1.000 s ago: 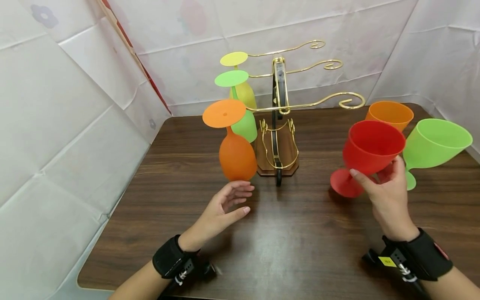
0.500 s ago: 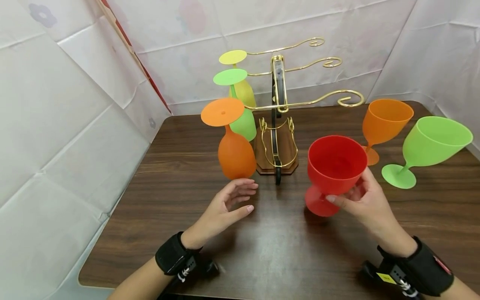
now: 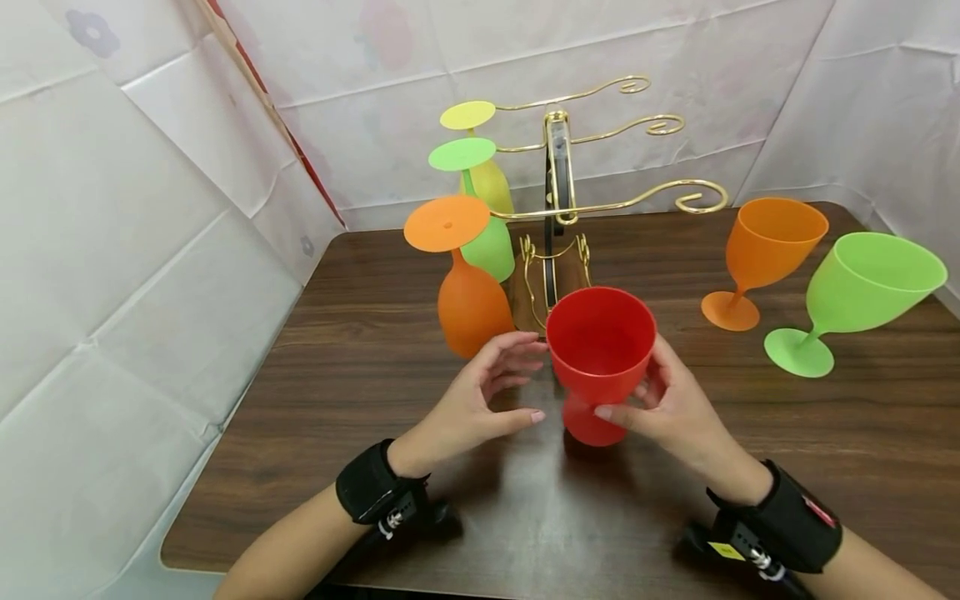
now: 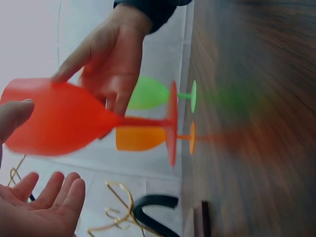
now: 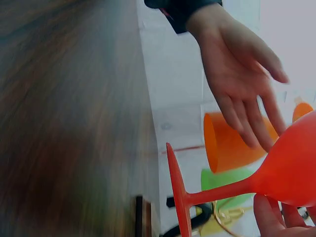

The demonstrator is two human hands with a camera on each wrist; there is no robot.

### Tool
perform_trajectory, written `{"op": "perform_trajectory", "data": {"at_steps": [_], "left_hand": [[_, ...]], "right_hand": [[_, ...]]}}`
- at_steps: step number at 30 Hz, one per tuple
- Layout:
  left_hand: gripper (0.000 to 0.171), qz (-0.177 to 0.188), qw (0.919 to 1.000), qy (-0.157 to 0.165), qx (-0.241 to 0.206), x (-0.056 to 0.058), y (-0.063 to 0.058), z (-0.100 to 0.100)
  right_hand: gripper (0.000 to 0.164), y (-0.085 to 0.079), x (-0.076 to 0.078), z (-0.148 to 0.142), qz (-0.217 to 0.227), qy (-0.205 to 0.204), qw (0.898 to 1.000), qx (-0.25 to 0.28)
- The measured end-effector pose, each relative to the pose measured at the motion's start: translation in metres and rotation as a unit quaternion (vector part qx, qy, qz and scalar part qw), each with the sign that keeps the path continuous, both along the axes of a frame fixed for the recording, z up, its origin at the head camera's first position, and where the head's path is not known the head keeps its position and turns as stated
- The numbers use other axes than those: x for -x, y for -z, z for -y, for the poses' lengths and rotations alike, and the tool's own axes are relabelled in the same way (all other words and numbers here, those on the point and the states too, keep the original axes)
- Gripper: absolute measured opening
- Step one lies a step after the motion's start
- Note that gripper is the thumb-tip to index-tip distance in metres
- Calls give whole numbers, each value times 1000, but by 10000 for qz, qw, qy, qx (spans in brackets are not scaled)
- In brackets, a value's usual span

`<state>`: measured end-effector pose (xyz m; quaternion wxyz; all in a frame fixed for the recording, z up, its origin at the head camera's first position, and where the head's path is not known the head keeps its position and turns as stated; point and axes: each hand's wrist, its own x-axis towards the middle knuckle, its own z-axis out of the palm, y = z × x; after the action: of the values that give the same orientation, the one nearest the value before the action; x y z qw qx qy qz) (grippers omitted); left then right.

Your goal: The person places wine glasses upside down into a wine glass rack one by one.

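Note:
My right hand (image 3: 686,421) grips a red plastic goblet (image 3: 596,385) by the lower bowl, thumb in front and fingers behind. The goblet is upright, its foot lifted off the tabletop in the right wrist view. Just left of it is my left hand (image 3: 480,400), fingers relaxed and thumb apart, the fingertips close to the bowl. In the left wrist view the red goblet (image 4: 64,118) fills the space between both hands. Behind it stands a gold wire rack (image 3: 558,167), its base partly hidden. An orange goblet (image 3: 472,312) hangs upside down from the rack's nearest left arm.
Farther back on the rack's left side hang a green goblet (image 3: 491,254) and a yellow goblet (image 3: 491,187), upside down. At the right, another orange goblet (image 3: 765,250) and another green goblet (image 3: 858,292) stand upright on the dark wooden table (image 3: 337,400). White sheeting surrounds the table.
The right hand has carried the red goblet leftward and nearer, away from the two upright goblets to the middle. The left hand has shifted slightly right, toward it.

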<state>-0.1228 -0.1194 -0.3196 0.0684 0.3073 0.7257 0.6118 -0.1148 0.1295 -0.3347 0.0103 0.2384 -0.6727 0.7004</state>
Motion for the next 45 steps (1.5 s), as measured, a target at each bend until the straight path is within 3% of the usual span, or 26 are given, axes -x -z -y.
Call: {"op": "perform_trajectory", "data": {"at_steps": [9, 16, 19, 22, 24, 26, 27, 30, 32, 34, 38, 40, 43, 45], "left_hand": [[77, -26, 9974, 326, -642, 0, -7, -21], [79, -261, 9978, 213, -580, -3, -9, -21], [82, -682, 9965, 138, -461, -7, -11, -19], [86, -1484, 9883, 180, -313, -11, -17, -16], [86, -2293, 9730, 234, -91, -13, -20, -15], [82, -3138, 9489, 239, 244, -15, -24, -15], [79, -3570, 9327, 201, 472, -16, -25, -15], [67, -4785, 8710, 41, 1113, -17, -25, -18], [60, -5323, 8343, -65, 1430, -17, -24, -20], [55, -5686, 8064, -140, 1622, -17, -22, -22], [50, -5950, 7785, -300, 1976, -15, -15, -21], [47, -6096, 7617, -385, 2160, -14, -12, -21], [44, -6307, 7397, -448, 2303, -13, -9, -21], [42, -6405, 7304, -456, 2328, -13, -8, -21]], "right_hand": [[77, -1, -2, 17, -23, -207, 9988, -446], [75, 3, -2, 13, -223, -492, 9984, -150], [73, 8, 0, 4, -312, -947, 9938, 483], [69, 10, 3, -5, -114, -1365, 9852, 1030], [60, 8, 4, -10, 146, -1511, 9822, 1105], [48, 5, 6, -14, 356, -1612, 9812, 996], [44, 4, 7, -15, 483, -1695, 9802, 900], [42, 0, 9, -16, 925, -2077, 9719, 615], [42, 0, 10, -17, 1253, -2501, 9583, 579], [42, 1, 10, -18, 1590, -2881, 9424, 596], [42, 3, 10, -21, 2034, -3474, 9124, 740], [42, 4, 10, -21, 2143, -3622, 9036, 800], [42, 6, 9, -21, 2197, -3715, 8981, 844], [42, 6, 9, -20, 2202, -3710, 8982, 839]]}}
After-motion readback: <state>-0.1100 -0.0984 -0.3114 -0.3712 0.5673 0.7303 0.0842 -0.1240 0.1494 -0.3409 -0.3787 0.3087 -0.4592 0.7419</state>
